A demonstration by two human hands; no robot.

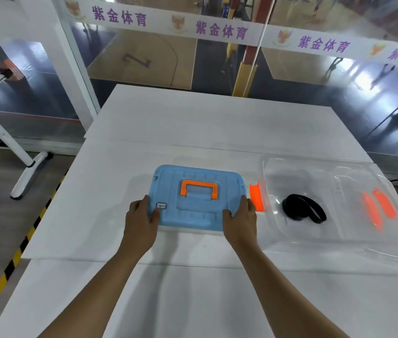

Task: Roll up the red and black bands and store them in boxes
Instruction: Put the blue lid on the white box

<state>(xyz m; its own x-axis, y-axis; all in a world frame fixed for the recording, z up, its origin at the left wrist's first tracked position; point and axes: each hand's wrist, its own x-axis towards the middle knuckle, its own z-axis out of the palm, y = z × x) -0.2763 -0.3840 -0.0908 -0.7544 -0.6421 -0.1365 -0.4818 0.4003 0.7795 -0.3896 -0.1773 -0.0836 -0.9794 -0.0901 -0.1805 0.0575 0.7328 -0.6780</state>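
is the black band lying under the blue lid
No, the black band lies loosely coiled inside the open clear box, to the right of the blue lid that both hands hold.

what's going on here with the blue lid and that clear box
A person has both hands on a blue lid with an orange handle: the left hand grips its near left corner, the right hand its near right corner. The lid lies flat on the white table. Whether a box sits under it cannot be told. To the right stands an open clear box with a loosely coiled black band inside and orange latches on its sides. No red band shows.
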